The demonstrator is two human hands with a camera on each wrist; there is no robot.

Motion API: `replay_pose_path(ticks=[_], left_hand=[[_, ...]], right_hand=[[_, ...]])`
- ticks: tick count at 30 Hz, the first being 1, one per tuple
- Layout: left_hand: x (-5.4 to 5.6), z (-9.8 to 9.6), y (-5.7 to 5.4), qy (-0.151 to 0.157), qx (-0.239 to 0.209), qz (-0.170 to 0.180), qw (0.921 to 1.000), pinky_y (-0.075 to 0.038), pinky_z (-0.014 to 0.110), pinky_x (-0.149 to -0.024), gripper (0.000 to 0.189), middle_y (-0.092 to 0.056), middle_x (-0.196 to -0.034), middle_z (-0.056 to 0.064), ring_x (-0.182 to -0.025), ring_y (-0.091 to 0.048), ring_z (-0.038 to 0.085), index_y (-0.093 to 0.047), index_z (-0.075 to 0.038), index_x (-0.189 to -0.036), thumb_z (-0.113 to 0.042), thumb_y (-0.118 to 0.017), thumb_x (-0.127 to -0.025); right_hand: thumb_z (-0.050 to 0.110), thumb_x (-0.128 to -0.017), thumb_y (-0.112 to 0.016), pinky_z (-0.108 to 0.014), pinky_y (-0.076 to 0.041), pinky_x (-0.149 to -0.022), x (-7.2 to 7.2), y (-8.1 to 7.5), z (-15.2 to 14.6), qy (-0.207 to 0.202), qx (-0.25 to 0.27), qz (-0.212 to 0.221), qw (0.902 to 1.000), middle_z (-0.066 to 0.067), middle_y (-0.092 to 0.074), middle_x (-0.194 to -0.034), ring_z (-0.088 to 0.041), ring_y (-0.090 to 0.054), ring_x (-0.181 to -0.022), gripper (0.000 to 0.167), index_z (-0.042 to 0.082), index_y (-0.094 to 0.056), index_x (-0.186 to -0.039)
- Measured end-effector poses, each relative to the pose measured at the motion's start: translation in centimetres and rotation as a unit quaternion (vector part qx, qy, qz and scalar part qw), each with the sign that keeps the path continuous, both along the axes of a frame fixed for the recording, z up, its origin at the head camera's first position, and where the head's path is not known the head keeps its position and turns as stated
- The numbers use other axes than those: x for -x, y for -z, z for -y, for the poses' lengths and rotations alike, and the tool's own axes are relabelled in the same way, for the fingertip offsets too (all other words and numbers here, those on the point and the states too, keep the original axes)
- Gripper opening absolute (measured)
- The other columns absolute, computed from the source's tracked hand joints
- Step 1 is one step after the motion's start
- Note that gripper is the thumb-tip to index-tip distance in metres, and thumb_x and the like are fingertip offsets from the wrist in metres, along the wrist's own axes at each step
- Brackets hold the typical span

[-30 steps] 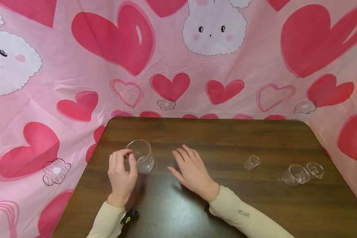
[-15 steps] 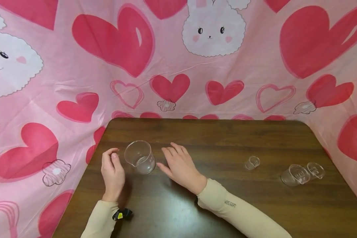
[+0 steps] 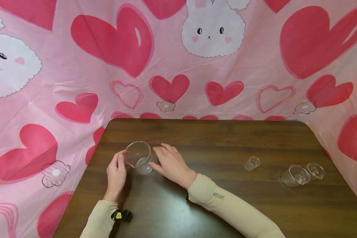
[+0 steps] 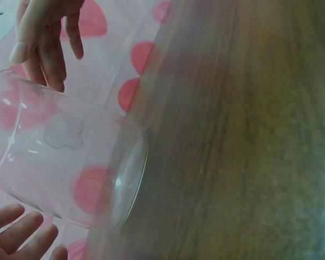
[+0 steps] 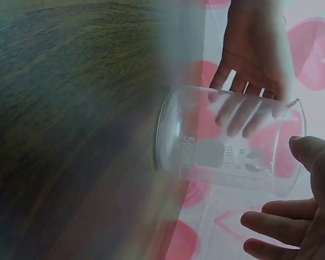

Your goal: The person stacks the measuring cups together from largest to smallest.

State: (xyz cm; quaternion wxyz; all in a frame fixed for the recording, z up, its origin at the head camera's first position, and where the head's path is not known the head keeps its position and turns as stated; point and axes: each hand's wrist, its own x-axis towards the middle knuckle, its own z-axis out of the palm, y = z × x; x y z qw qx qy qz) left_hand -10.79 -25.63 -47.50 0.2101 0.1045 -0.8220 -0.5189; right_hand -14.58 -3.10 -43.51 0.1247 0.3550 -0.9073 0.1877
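A clear glass beaker (image 3: 142, 163) stands upright on the left half of the table, its spout toward me. My left hand (image 3: 116, 177) is at its left side, with the fingers extended along the glass. On the opposite side, my right hand (image 3: 174, 168) has its thumb and fingers spread around the beaker's right wall. The right wrist view shows white print on the beaker (image 5: 233, 149), with the left fingers seen through it. In the left wrist view the left fingers (image 4: 24, 235) lie close beside the glass; I cannot tell whether they touch.
A small glass beaker (image 3: 252, 163) stands right of the middle of the dark wooden table (image 3: 214, 138). Farther right, a larger beaker (image 3: 291, 177) stands close against another (image 3: 316, 170). Pink heart-patterned cloth (image 3: 172, 59) hangs behind the table and along its sides.
My left hand let go of the beaker's near left rim, moved left, then came back beside the glass. My right hand has moved left to the beaker. The beaker has barely moved.
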Motion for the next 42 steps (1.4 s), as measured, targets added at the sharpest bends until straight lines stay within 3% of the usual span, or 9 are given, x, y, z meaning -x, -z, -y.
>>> replay_pose_path(ticks=[8,13,20,25,30,42], left_hand=[[0.2,-0.4,-0.2,0.044,-0.037,0.021,0.9981,-0.045,0.018,-0.087,0.044,-0.069,-0.130,0.021,-0.109,-0.061,0.008,-0.067,0.003,-0.129,-0.024,-0.036,-0.115],[0.2,-0.3,-0.1,0.063,-0.050,0.014,0.9967,-0.046,0.025,-0.092,0.044,-0.068,-0.131,0.021,-0.111,-0.059,0.003,-0.067,0.003,-0.130,-0.023,-0.035,-0.115],[0.2,-0.5,-0.4,0.071,-0.057,0.021,0.9956,-0.045,0.031,-0.099,0.044,-0.067,-0.135,0.020,-0.120,-0.060,0.016,-0.066,0.002,-0.133,-0.024,-0.034,-0.115],[-0.2,-0.8,-0.8,0.074,-0.057,0.031,0.9952,-0.042,0.017,-0.101,0.043,-0.067,-0.136,0.019,-0.127,-0.060,0.027,-0.066,0.002,-0.132,-0.025,-0.037,-0.115],[-0.6,-1.4,-1.0,0.077,-0.052,0.027,0.9953,-0.039,0.008,-0.098,0.042,-0.068,-0.133,0.020,-0.126,-0.060,0.029,-0.067,0.004,-0.130,-0.023,-0.038,-0.115],[-1.2,-3.1,-1.2,0.102,-0.021,0.015,0.9944,-0.045,0.010,-0.092,0.036,-0.069,-0.131,0.020,-0.122,-0.063,0.033,-0.067,0.005,-0.129,-0.015,-0.041,-0.114]], right_hand=[[0.049,-0.098,-0.071,-0.047,-0.046,-0.111,0.6,-0.1,0.8,-0.013,0.016,0.056,0.9982,-0.008,-0.072,-0.128,-0.031,-0.057,-0.133,0.057,0.007,-0.063,-0.136],[0.049,-0.097,-0.072,-0.047,-0.045,-0.112,0.9,-0.4,1.3,-0.017,0.026,0.081,0.9962,-0.007,-0.071,-0.130,-0.030,-0.056,-0.135,0.059,0.009,-0.063,-0.138],[0.048,-0.094,-0.075,-0.047,-0.044,-0.112,1.1,-0.5,1.2,-0.013,0.045,0.103,0.9936,-0.007,-0.069,-0.134,-0.029,-0.055,-0.136,0.059,0.010,-0.063,-0.137],[0.047,-0.092,-0.078,-0.049,-0.042,-0.114,1.2,-0.7,0.7,-0.016,0.060,0.133,0.9892,-0.006,-0.069,-0.134,-0.028,-0.055,-0.136,0.058,0.011,-0.065,-0.135],[0.046,-0.091,-0.080,-0.046,-0.043,-0.114,1.2,-0.9,0.0,-0.026,0.078,0.153,0.9847,-0.007,-0.069,-0.134,-0.028,-0.058,-0.132,0.057,0.010,-0.066,-0.134],[0.043,-0.088,-0.083,-0.046,-0.045,-0.112,0.7,-1.2,-2.6,-0.034,0.105,0.182,0.9771,-0.009,-0.066,-0.136,-0.028,-0.057,-0.133,0.060,0.010,-0.065,-0.135]])
